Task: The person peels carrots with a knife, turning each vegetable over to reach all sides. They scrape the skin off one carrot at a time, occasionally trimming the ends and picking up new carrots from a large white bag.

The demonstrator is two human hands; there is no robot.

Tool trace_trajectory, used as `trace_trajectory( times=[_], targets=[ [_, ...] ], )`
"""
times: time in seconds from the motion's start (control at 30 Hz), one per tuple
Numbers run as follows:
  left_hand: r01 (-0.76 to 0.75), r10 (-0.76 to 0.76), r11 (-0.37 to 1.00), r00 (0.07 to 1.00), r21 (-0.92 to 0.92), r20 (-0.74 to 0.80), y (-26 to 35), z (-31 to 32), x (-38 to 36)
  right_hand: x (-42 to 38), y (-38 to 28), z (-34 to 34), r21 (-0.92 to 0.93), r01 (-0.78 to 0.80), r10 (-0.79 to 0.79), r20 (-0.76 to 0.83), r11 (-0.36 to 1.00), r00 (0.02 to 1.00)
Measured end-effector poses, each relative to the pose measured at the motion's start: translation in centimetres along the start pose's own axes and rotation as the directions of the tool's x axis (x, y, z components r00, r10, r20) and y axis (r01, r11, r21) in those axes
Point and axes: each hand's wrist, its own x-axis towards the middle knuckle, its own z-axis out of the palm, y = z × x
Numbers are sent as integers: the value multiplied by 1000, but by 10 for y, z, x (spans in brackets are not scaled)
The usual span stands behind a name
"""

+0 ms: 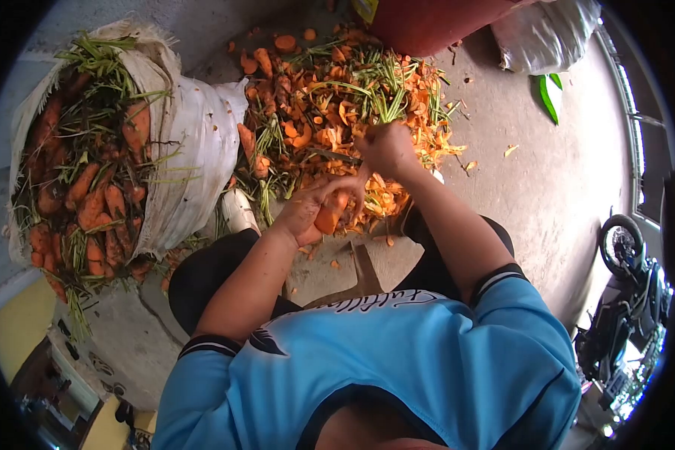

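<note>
My left hand (319,208) is wrapped round a carrot (328,215), whose orange end points down toward my lap. My right hand (386,150) is closed just above and to the right of it, at the base of some green carrot tops (388,107). A dark, thin blade (336,156) shows to the left of my right fist; its handle is hidden. Under both hands lies a wide heap of orange peelings and carrot pieces (337,112) mixed with green stalks.
An open white sack (195,142) full of carrots with tops lies at the left. A red container (427,22) and a whitish sack (547,34) stand at the top. A green leaf (550,97) lies on the floor (532,172). A motorcycle (622,300) is at the far right.
</note>
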Motion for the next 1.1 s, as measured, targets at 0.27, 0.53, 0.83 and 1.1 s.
trace_trajectory(
  times=[0.27,0.53,0.83,1.1],
  targets=[
    [18,-23,999,995,-49,-94,3,-9,5,23,23,-20,56,-202,208,-126,978,970],
    [67,-69,996,997,-67,-36,6,-8,1,14,9,-16,90,-73,78,-54,993,996],
    [86,-90,996,988,-40,-128,10,5,-6,22,23,-21,62,-174,181,-126,983,975],
    [91,-88,996,982,9,-169,2,0,-1,17,19,1,42,-139,139,-4,989,990]
  ],
)
